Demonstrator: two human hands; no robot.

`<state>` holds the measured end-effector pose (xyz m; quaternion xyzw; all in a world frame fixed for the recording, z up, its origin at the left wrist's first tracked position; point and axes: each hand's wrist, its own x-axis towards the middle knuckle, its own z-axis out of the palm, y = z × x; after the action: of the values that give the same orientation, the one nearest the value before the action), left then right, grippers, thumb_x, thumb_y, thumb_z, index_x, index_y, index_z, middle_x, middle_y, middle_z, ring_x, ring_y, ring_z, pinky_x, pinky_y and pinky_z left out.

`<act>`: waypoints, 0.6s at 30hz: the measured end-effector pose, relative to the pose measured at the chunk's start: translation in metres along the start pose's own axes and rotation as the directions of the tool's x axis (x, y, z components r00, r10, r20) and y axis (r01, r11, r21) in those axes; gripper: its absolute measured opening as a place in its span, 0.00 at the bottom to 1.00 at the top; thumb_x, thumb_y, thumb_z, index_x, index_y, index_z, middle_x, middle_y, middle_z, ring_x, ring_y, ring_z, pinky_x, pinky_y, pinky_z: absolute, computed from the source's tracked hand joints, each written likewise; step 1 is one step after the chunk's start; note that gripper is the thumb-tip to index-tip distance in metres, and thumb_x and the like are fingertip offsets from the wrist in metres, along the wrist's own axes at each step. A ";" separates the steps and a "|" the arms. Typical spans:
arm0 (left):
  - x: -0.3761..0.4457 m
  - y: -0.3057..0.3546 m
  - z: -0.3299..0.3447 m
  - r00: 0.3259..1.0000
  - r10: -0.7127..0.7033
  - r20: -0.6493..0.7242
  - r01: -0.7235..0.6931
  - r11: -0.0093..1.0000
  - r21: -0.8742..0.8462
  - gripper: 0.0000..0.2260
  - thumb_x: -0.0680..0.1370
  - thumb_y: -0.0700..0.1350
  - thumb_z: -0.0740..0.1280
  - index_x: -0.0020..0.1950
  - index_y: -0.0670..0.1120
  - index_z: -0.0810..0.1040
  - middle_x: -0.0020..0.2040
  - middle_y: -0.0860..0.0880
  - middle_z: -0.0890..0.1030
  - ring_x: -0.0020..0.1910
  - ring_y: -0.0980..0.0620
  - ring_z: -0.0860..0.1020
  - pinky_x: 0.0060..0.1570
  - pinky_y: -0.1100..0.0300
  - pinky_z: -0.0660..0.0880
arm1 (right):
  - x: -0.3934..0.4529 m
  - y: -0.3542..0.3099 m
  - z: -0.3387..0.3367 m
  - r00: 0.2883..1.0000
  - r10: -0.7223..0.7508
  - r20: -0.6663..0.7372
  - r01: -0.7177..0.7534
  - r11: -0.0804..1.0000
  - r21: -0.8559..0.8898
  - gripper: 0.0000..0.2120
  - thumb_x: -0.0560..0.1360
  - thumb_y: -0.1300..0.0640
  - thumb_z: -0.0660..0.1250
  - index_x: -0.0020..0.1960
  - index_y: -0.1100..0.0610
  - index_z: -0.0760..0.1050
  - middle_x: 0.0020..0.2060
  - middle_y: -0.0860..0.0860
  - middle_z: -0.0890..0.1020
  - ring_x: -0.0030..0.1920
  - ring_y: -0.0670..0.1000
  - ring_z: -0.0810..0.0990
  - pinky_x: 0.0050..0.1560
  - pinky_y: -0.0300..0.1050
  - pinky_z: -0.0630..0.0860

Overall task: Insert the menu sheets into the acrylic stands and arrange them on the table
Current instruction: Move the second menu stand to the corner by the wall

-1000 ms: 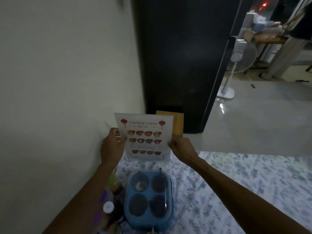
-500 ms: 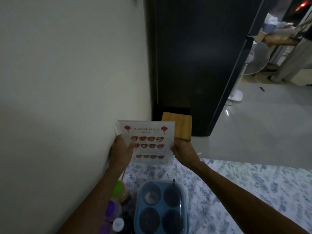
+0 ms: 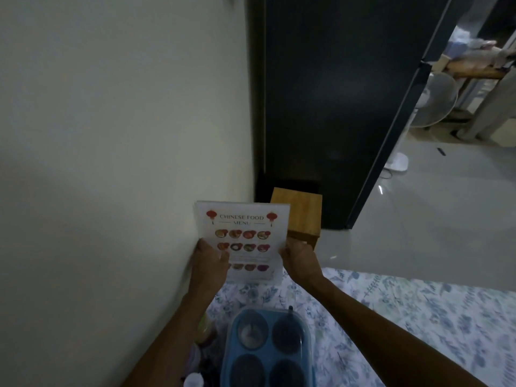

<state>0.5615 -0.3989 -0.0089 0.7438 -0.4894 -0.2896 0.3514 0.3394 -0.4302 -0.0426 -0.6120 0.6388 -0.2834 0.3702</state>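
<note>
Both hands, left hand (image 3: 210,263) and right hand (image 3: 301,259), have their grip clamped on the glossy flat menu stand (image 3: 242,241), upright beyond the rounded blue plastic container (image 3: 268,347) on the floral-cloth table (image 3: 405,317).

surface: table (image 3: 418,317), floral cloth | on it: blue four-well container (image 3: 268,350), bottles (image 3: 201,344) by wall
</note>
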 end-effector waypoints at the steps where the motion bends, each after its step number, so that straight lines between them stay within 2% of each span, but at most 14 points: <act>1: -0.004 0.002 0.001 1.000 -0.019 0.000 0.019 1.000 -0.006 0.21 0.79 0.39 0.69 0.69 0.37 0.68 0.66 0.40 0.77 0.64 0.40 0.78 0.53 0.58 0.75 | 0.000 0.000 0.000 1.000 -0.002 0.000 0.002 1.000 -0.001 0.07 0.81 0.56 0.63 0.56 0.56 0.75 0.52 0.55 0.83 0.50 0.54 0.83 0.53 0.55 0.83; 3: -0.009 0.003 0.001 0.999 -0.044 0.000 0.044 0.999 -0.010 0.19 0.79 0.38 0.68 0.69 0.36 0.68 0.66 0.39 0.77 0.64 0.40 0.78 0.50 0.61 0.73 | 0.002 -0.003 0.001 1.000 -0.003 0.001 0.003 0.999 -0.034 0.07 0.80 0.56 0.63 0.55 0.58 0.75 0.51 0.56 0.83 0.50 0.56 0.83 0.53 0.58 0.82; 5: -0.013 0.002 0.000 0.998 -0.065 0.013 0.065 0.998 -0.012 0.19 0.80 0.37 0.67 0.69 0.37 0.68 0.66 0.39 0.77 0.64 0.41 0.78 0.49 0.62 0.74 | -0.001 -0.011 -0.002 1.000 0.016 0.021 -0.013 0.987 -0.159 0.09 0.80 0.58 0.61 0.54 0.63 0.76 0.49 0.61 0.82 0.50 0.62 0.82 0.53 0.58 0.79; 7: -0.016 -0.001 0.001 0.998 -0.064 0.005 0.064 0.998 0.005 0.20 0.79 0.36 0.67 0.70 0.36 0.67 0.67 0.39 0.77 0.65 0.40 0.77 0.51 0.61 0.75 | -0.003 -0.014 -0.001 1.000 0.014 0.017 -0.010 0.974 -0.228 0.10 0.80 0.59 0.60 0.53 0.65 0.77 0.49 0.64 0.81 0.50 0.65 0.80 0.53 0.59 0.78; 11: -0.018 -0.003 0.002 0.998 -0.048 -0.049 0.051 0.996 0.071 0.26 0.78 0.37 0.69 0.73 0.34 0.64 0.68 0.36 0.72 0.67 0.38 0.74 0.61 0.49 0.76 | -0.012 -0.011 0.002 0.999 -0.053 -0.006 0.052 0.994 -0.099 0.07 0.80 0.60 0.63 0.55 0.60 0.77 0.51 0.57 0.83 0.50 0.57 0.84 0.53 0.56 0.83; 15: -0.030 0.000 0.007 0.996 -0.045 -0.080 0.054 0.992 0.117 0.28 0.78 0.35 0.68 0.76 0.35 0.61 0.67 0.36 0.69 0.63 0.39 0.75 0.58 0.52 0.77 | -0.017 -0.013 0.000 0.998 -0.068 0.007 0.068 0.988 -0.138 0.06 0.80 0.60 0.64 0.54 0.61 0.78 0.49 0.57 0.84 0.48 0.56 0.85 0.50 0.55 0.84; 18: -0.037 -0.006 0.013 0.997 0.029 -0.068 -0.019 0.990 0.139 0.23 0.78 0.34 0.67 0.72 0.37 0.66 0.69 0.40 0.66 0.58 0.43 0.78 0.56 0.57 0.78 | -0.017 -0.014 0.000 0.998 -0.041 0.047 0.048 0.987 -0.152 0.07 0.80 0.59 0.63 0.55 0.62 0.77 0.50 0.59 0.84 0.50 0.58 0.84 0.53 0.56 0.82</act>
<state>0.5413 -0.3663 -0.0185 0.7700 -0.5046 -0.2247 0.3194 0.3473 -0.4147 -0.0290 -0.6587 0.6367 -0.2283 0.3294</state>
